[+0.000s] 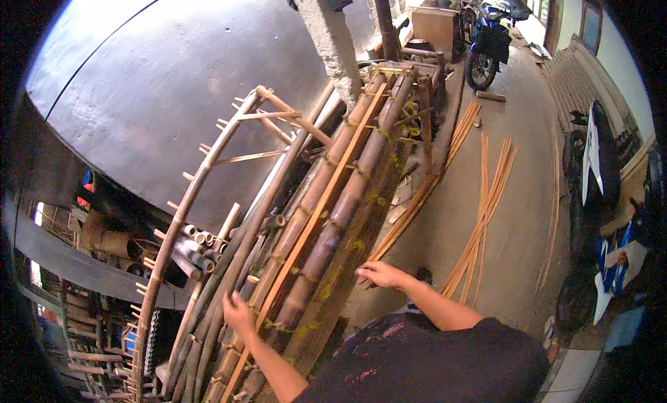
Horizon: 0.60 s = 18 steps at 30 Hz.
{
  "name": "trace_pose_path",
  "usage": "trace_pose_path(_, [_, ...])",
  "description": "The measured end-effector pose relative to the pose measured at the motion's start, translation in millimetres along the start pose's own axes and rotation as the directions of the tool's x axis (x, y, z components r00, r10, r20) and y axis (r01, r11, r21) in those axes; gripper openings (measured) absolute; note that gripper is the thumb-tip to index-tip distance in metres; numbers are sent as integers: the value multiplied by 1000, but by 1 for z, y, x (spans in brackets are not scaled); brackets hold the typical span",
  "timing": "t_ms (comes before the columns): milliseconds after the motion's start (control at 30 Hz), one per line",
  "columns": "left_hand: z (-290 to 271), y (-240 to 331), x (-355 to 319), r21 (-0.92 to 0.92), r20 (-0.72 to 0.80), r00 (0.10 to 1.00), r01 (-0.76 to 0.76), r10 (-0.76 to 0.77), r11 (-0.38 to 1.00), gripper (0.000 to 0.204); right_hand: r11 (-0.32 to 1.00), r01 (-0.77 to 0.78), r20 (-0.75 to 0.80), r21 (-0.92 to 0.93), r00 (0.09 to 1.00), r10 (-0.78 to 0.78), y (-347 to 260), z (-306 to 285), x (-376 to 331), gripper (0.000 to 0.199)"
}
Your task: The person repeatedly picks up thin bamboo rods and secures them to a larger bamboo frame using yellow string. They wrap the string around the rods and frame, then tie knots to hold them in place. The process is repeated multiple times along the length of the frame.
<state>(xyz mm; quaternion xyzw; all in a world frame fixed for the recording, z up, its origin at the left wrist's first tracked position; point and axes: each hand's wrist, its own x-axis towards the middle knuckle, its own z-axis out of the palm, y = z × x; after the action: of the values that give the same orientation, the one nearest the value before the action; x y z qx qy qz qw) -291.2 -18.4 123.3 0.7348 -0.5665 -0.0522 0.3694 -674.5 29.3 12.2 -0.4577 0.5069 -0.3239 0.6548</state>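
Observation:
A long bamboo strip (pixel 316 215) lies lengthwise along two thick brown bamboo poles (pixel 344 194), which have ties along them. My left hand (pixel 240 314) is over the poles' left side, near the strip's lower part, with its fingers apart and nothing visible in them. To the right of the poles is my right hand (pixel 381 274), its fingers curled. Whatever they may hold is hidden. Just beyond that hand lies a bundle of thin bamboo strips (pixel 410 212), running away along the bench's right side.
More bamboo strips (pixel 486 215) lie crossed on the concrete floor (pixel 528 194). A curved bamboo frame with pegs (pixel 182 212) stands at left, beside cut bamboo tubes (pixel 198 247). A concrete post (pixel 333 42) rises at the far end. One motorcycle (pixel 486 45) stands behind, another vehicle (pixel 592 153) at right.

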Motion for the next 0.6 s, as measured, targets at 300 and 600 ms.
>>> trace_pose_path(300, [284, 329, 73, -215, 491, 818, -221, 301, 951, 51, 999, 21, -107, 31, 994, -18, -19, -209, -21, 32])
trace_pose_path(600, [524, 404, 174, 78, 711, 658, -425, 248, 902, 29, 987, 72, -288, 147, 957, -27, -53, -370, 51, 34])
